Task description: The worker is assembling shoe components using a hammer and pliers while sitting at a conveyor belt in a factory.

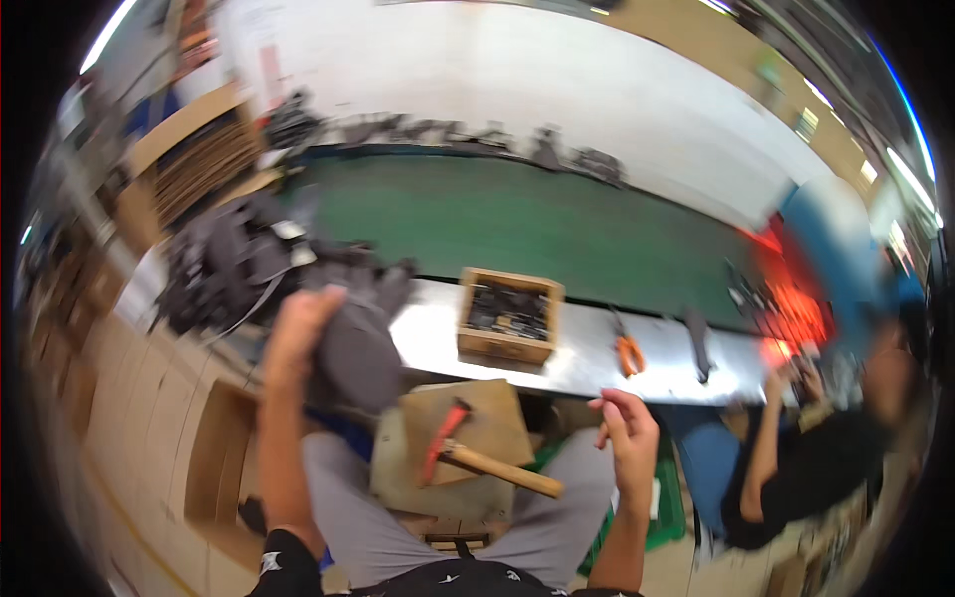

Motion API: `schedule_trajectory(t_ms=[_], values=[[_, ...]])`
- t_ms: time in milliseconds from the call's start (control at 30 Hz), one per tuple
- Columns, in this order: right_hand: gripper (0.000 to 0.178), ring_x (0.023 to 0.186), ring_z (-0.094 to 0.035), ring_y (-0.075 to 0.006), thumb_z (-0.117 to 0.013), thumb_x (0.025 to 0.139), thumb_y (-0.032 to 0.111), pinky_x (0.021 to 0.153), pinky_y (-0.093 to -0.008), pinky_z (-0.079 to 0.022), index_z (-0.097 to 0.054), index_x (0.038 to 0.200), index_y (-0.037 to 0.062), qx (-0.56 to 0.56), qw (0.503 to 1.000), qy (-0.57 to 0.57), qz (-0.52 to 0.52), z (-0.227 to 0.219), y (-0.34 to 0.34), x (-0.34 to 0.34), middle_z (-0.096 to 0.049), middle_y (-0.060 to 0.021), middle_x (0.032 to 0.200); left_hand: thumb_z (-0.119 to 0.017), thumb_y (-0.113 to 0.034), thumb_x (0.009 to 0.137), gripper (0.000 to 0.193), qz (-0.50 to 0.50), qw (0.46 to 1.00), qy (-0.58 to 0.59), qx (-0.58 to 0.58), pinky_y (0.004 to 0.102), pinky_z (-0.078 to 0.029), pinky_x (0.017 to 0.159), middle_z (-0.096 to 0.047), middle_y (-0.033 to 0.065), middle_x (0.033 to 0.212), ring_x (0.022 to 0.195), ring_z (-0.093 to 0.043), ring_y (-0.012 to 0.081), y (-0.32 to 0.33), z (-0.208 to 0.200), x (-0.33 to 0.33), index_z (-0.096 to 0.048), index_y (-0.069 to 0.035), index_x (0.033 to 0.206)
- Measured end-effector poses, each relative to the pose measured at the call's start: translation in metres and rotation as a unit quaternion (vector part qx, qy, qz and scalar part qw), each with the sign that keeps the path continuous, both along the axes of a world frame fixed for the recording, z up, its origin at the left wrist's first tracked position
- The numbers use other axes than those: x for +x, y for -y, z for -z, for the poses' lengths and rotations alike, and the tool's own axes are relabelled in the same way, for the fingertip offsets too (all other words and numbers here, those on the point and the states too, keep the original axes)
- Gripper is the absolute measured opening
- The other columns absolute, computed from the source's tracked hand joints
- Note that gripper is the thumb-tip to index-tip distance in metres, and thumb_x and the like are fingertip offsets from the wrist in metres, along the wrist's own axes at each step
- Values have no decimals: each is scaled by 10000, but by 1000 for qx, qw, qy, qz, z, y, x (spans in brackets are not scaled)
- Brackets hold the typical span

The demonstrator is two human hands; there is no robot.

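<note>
In the head view, the left hand (pixel 298 323) is raised over the left knee and closed on a dark grey piece (pixel 360 343) of cloth-like stuff, gripping it at its upper left edge; the piece hangs down from the hand, in front of the edge of the metal bench (pixel 577 363). Motion blur hides the exact finger hold. Behind it, on the bench's left end, lies a pile (pixel 224 269) of similar grey pieces.

The right hand (pixel 627 428) hovers empty over the right knee, fingers loosely curled, thumb apart, touching nothing. Just left of it, a hammer (pixel 468 453) with a red head and wooden handle lies on a block (pixel 468 413) resting on the lap.

On the bench stand a wooden box (pixel 509 315) of small dark parts, orange-handled pliers (pixel 627 350) to its right, and a dark tool (pixel 698 343) beyond those. A green belt (pixel 527 224) runs behind the bench. At the right, another person (pixel 811 448) in black sits with hands at the bench.
</note>
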State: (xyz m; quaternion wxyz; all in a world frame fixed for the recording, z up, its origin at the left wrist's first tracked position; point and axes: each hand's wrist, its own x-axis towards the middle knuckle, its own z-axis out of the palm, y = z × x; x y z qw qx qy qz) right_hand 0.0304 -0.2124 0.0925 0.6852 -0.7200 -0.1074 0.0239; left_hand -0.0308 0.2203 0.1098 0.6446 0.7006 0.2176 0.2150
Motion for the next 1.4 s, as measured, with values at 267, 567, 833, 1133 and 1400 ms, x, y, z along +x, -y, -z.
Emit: schedule_trajectory(t_ms=[267,567,833,1133,1400], values=[[275,659,-652,-292,-635,927,196,622,-392,-506,-620,1069,-39,-251,916,135,282,113,152,86,-692,-155,829,-576,-453,943,567,-144,820,-157,532,512,-438,967,-635,272,1162,1082,-590,469,-206,113,92,-566,26,1244],[380,783,-681,-375,-730,809,297,713,-443,-530,-666,944,-52,-403,852,156,297,138,247,233,-695,-225,839,-619,-222,929,512,-236,708,-146,649,598,-275,1103,-377,177,1511,1421,-304,384,-82,74,91,-480,-37,1386],[250,633,-525,-58,-672,940,166,553,-219,-405,-585,1128,27,184,970,-7,-159,-48,-40,65,-555,0,791,-931,-214,595,1217,176,798,278,505,512,-191,1178,-269,229,1552,1432,-268,435,166,-17,41,-158,-67,1524],[587,1058,-530,-173,-422,912,-104,988,-303,-419,-337,1479,22,69,931,75,-351,-58,-33,-21,-479,-103,1263,-632,143,817,852,234,916,321,54,365,-566,882,-530,209,1275,1065,-651,280,182,-56,-59,-217,-104,1519],[436,1299,-527,-311,-741,849,24,1066,-400,-451,-580,1249,-44,190,906,-50,-376,-31,-57,-57,-438,-226,1458,-531,42,951,838,218,889,174,-364,408,-595,691,-517,148,1184,786,-659,235,214,-22,-120,-18,-266,1538]])
